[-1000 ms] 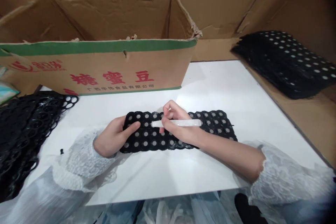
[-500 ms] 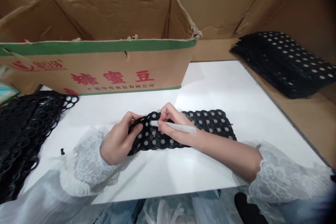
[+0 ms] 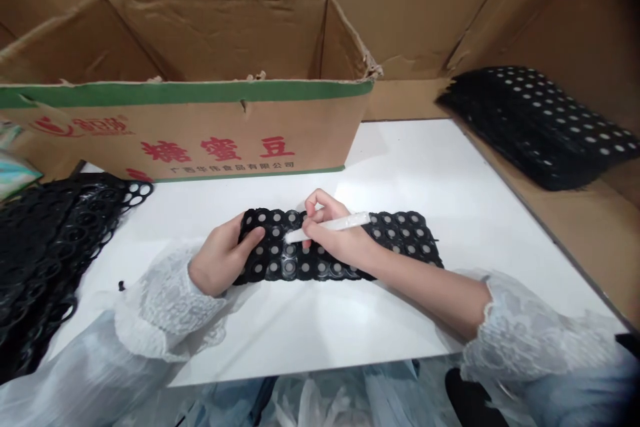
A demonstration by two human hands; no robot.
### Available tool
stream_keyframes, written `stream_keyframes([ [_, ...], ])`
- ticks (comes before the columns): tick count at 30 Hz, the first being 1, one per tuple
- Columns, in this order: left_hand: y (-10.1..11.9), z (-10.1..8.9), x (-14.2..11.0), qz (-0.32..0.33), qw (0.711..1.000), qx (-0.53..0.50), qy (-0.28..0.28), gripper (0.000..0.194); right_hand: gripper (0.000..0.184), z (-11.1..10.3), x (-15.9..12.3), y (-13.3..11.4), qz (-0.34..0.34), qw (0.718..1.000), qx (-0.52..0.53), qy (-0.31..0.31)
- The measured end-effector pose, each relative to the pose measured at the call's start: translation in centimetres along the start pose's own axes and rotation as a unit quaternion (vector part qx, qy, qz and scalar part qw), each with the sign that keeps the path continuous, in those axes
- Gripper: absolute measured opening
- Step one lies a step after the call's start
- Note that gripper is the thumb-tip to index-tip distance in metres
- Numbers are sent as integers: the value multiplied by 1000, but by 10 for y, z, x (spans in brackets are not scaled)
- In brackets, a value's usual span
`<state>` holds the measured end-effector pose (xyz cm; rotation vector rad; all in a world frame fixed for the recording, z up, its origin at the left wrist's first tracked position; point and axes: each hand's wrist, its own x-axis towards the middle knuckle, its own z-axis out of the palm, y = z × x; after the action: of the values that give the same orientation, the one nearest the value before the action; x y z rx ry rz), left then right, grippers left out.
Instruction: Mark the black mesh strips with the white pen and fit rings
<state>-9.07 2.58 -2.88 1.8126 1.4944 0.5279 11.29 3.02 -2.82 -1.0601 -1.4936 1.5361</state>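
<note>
I have my left grip (image 3: 220,259) clamped on one end of the black dotted sheet (image 3: 400,240), which runs beneath my right grip (image 3: 345,237). That one pinches a white pen-like tool (image 3: 345,221), tip seemingly touching; moving it calls for a firm left hold.

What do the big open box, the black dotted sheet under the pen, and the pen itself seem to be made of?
Open box: corrugated cardboard, matte and printed; its torn rim looks fibrous.
Black sheet: probably rubber or soft plastic, with glossy highlights on its moulded rings.
Pen: likely plastic, white and smooth, with a slight sheen.
</note>
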Motion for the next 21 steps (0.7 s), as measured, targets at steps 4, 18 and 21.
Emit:
stream_keyframes([
  [4, 3, 3, -1, -4, 1000, -26, -4, 36, 13, 4, -5, -1, -5, 1000, -24, 11],
  [18, 8, 10, -5, 3, 998, -36, 44, 30, 11, 15, -7, 4, 16, 998, -26, 61],
  [21, 15, 15, -15, 5, 998, 4, 62, 25, 10, 20, -11, 4, 8, 994, -77, 71],
])
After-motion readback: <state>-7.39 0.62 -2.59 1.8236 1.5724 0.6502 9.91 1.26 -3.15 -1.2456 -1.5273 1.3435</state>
